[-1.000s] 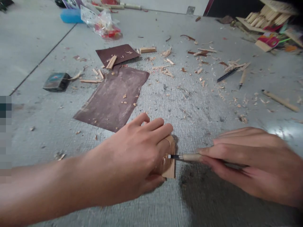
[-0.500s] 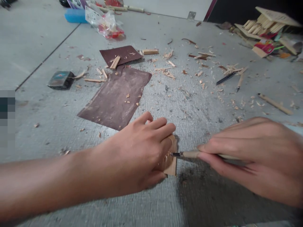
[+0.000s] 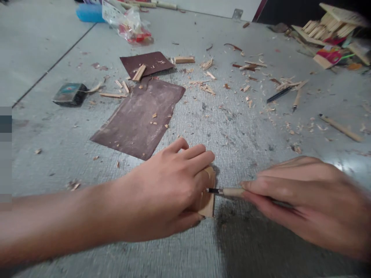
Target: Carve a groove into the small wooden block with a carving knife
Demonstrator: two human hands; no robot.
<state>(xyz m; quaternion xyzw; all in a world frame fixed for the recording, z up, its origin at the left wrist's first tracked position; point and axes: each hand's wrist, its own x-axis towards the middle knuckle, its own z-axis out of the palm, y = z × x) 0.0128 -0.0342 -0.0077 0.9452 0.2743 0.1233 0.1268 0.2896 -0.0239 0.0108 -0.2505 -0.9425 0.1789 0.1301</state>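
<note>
My left hand (image 3: 174, 193) lies over a small, flat piece of wood (image 3: 209, 208) and grips it with bent fingers, pinning it to the grey surface. Only the wood's right end shows; the palm and fingers hide the rest. From the right, my right hand (image 3: 307, 204) is closed round a wood carving chisel (image 3: 233, 192) with a pale wooden handle. The chisel lies nearly level, its dark metal tip at the wood, close beside my left fingers. The back of the handle is hidden in my right hand.
Two brown sheets like sandpaper (image 3: 142, 116) lie beyond my left hand. A small dark box (image 3: 70, 94) is at left. Further right are wood shavings (image 3: 207, 89) and more carving tools (image 3: 340, 127). A plastic bag (image 3: 135, 29) and a stack of wood sticks (image 3: 330, 29) sit at the back.
My right hand has dropped slightly, with the chisel tip still at the wood. Shavings that showed at the tip earlier are mostly gone from view. My left hand keeps its hold.
</note>
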